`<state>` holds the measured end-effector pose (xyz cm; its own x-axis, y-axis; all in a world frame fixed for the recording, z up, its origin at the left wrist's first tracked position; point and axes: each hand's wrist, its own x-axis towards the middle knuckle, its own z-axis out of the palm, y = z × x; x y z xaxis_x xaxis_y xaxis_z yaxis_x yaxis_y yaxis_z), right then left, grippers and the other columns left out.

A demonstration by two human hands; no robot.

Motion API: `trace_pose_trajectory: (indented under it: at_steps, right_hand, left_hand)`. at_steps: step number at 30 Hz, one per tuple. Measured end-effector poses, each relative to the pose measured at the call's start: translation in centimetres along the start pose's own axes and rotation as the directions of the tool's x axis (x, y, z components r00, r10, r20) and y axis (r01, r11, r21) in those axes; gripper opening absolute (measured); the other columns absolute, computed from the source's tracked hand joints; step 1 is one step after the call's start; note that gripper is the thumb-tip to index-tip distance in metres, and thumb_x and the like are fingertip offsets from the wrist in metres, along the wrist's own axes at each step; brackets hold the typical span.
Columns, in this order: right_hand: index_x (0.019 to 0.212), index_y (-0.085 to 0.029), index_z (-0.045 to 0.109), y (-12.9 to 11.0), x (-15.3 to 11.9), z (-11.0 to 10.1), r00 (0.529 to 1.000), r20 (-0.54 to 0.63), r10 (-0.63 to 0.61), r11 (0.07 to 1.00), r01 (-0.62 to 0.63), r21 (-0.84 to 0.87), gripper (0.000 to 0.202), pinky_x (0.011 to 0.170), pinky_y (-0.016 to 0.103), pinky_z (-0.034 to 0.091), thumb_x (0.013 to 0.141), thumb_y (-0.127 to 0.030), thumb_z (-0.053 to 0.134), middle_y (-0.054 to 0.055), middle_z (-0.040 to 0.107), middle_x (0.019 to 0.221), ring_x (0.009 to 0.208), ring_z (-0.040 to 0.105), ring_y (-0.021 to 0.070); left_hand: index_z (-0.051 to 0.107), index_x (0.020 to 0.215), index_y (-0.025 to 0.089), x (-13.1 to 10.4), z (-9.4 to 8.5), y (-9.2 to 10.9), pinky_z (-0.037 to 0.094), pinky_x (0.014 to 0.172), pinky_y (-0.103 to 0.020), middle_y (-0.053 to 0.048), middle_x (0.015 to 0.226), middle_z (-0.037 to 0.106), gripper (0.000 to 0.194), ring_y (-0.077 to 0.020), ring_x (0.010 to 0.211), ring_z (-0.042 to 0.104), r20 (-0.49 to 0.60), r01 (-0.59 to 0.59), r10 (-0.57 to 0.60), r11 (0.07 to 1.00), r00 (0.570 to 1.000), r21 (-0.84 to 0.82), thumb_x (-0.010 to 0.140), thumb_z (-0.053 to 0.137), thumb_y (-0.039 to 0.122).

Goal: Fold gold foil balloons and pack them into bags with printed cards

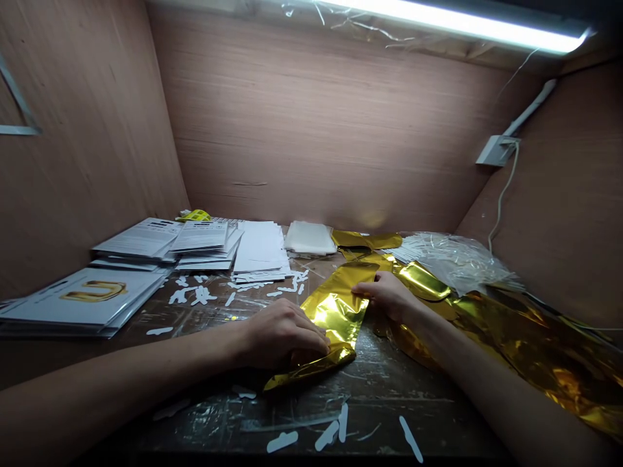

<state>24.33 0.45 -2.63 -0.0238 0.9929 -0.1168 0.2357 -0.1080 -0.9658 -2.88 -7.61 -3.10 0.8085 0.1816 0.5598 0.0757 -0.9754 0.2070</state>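
Observation:
A flat, shiny gold foil balloon (335,298) lies in front of me, its near end folded up. My left hand (287,334) is closed at its near left side, fingers curled onto the fold; the fingertips are partly hidden. My right hand (389,295) pinches the balloon's right edge between thumb and fingers. More deflated gold foil balloons (535,344) are heaped right of my right forearm, and another gold foil piece (423,282) lies just behind that hand.
Stacks of printed packets (92,295) stand at the left, beside white cards (260,250) and translucent sleeves (310,238). A clear plastic bag of white strips (448,259) sits at the back right. White paper scraps (282,442) litter the table (389,383). Wooden walls enclose it.

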Motion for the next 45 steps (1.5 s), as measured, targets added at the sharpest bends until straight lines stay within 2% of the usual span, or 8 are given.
trace_pose_trajectory:
  at_steps: [8, 14, 19, 21, 25, 29, 39, 45]
  right_hand:
    - [0.085, -0.015, 0.072, -0.4, -0.7, -0.1, 0.963, 0.061, -0.261, 0.926, 0.268, -0.266, 0.026, 0.055, 0.029, 0.050, 0.067, -0.030, 0.082, 0.008, 0.074, 0.081, 0.070, 0.067, 0.0225]
    - [0.084, -0.019, 0.074, -1.0, -1.4, -0.8, 0.799, 0.053, -0.599, 0.767, 0.591, -0.250, 0.019, 0.061, 0.030, 0.048, 0.073, -0.033, 0.079, 0.004, 0.070, 0.078, 0.070, 0.062, 0.0211]
    - [0.067, -0.020, 0.068, -1.0, -1.4, -0.2, 0.864, 0.065, -0.499, 0.729, 0.460, -0.507, 0.017, 0.053, 0.027, 0.035, 0.078, -0.031, 0.071, 0.000, 0.061, 0.060, 0.055, 0.050, 0.0154]
    - [0.069, -0.020, 0.070, -1.0, -1.4, 0.1, 0.809, 0.130, -0.574, 0.632, 0.538, -0.558, 0.014, 0.055, 0.027, 0.035, 0.080, -0.027, 0.068, -0.001, 0.058, 0.059, 0.055, 0.048, 0.0149]
    - [0.106, -0.027, 0.079, -1.0, -1.7, -0.1, 0.595, 0.303, -0.745, 0.415, 0.768, -0.488, 0.028, 0.065, 0.029, 0.043, 0.085, -0.019, 0.063, 0.001, 0.066, 0.077, 0.065, 0.056, 0.0165]
    - [0.113, -0.034, 0.079, -0.9, -1.7, -1.0, 0.489, 0.493, -0.720, 0.296, 0.859, -0.418, 0.036, 0.065, 0.028, 0.045, 0.087, -0.016, 0.060, 0.003, 0.068, 0.084, 0.070, 0.059, 0.0165]
    - [0.103, -0.039, 0.081, -1.0, -1.3, -1.7, 0.475, 0.672, -0.568, 0.255, 0.878, -0.405, 0.034, 0.068, 0.030, 0.046, 0.087, -0.015, 0.063, 0.002, 0.072, 0.084, 0.077, 0.061, 0.0175]
    - [0.100, -0.039, 0.081, -1.5, -1.5, -2.0, 0.453, 0.703, -0.548, 0.310, 0.891, -0.332, 0.033, 0.068, 0.030, 0.046, 0.088, -0.014, 0.062, 0.002, 0.070, 0.078, 0.072, 0.058, 0.0164]
  left_hand:
    - [0.076, 0.107, 0.020, 0.0, -0.1, 0.0, 0.061, 0.087, -0.027, -0.011, 0.101, 0.080, 0.018, -0.0203, 0.092, 0.078, 0.023, 0.031, -0.030, 0.998, 0.999, -0.053, 0.096, 0.062, 0.021]
    - [0.076, 0.109, 0.019, 0.1, -0.3, 0.1, 0.060, 0.093, -0.028, -0.011, 0.105, 0.080, 0.019, -0.0210, 0.101, 0.076, 0.030, 0.021, -0.019, 0.997, 0.999, -0.073, 0.096, 0.061, 0.019]
    - [0.077, 0.108, 0.018, -0.1, -0.2, 0.0, 0.061, 0.090, -0.029, -0.011, 0.103, 0.080, 0.019, -0.0207, 0.095, 0.077, 0.034, 0.042, -0.041, 0.998, 0.999, -0.041, 0.096, 0.062, 0.020]
    - [0.077, 0.108, 0.019, -0.1, -0.2, 0.0, 0.062, 0.087, -0.029, -0.010, 0.100, 0.080, 0.019, -0.0205, 0.091, 0.078, 0.040, 0.047, -0.047, 0.999, 0.998, -0.023, 0.095, 0.063, 0.021]
    - [0.076, 0.109, 0.020, -0.1, -0.2, 0.0, 0.062, 0.084, -0.028, -0.010, 0.098, 0.080, 0.019, -0.0190, 0.085, 0.078, 0.042, 0.034, -0.033, 0.999, 0.999, -0.021, 0.096, 0.061, 0.020]
    - [0.075, 0.109, 0.018, -0.1, -0.3, -0.1, 0.060, 0.084, -0.028, -0.010, 0.100, 0.080, 0.020, -0.0190, 0.088, 0.077, 0.053, 0.043, -0.041, 0.999, 0.998, -0.029, 0.096, 0.061, 0.018]
    - [0.078, 0.100, 0.026, -0.1, -1.0, 0.4, 0.051, 0.097, -0.039, -0.009, 0.120, 0.069, 0.019, -0.0242, 0.112, 0.058, -0.003, 0.020, -0.020, 0.974, 1.000, 0.226, 0.094, 0.064, 0.014]
    - [0.075, 0.100, 0.021, -0.7, -0.5, -1.2, 0.041, 0.116, -0.051, -0.010, 0.151, 0.053, 0.016, -0.0310, 0.148, 0.035, 0.006, 0.030, -0.031, 0.997, 1.000, 0.076, 0.088, 0.071, 0.011]
